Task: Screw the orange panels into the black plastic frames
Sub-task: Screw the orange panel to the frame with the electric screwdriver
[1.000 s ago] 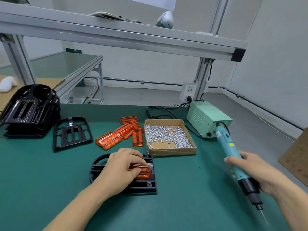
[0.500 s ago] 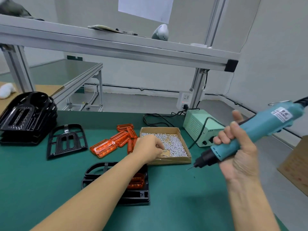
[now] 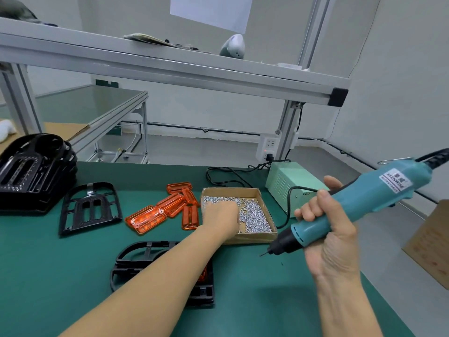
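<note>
My left hand (image 3: 220,218) is down in the cardboard box (image 3: 264,235) among the screws (image 3: 255,215); its fingers are hidden behind the knuckles, so I cannot tell whether they have pinched one or are just resting there. My right hand (image 3: 325,237) is wrapped firmly around the blue electric screwdriver (image 3: 359,205), held up off the counter (image 3: 48,276) with the bit pointing down and left, clear of everything.

The black frame (image 3: 145,259) I am working on lies near me, mostly under my left forearm, with an orange panel (image 3: 202,273) seated in it and only a sliver showing. Spare panels (image 3: 145,218) lie just left of the box.

As I see it, the risk is in the reach: my forearm crosses right over the frame, and brushing it on the way back could knock the loose panel out of its seat. I could also lift several screws at once and scatter them.
</note>
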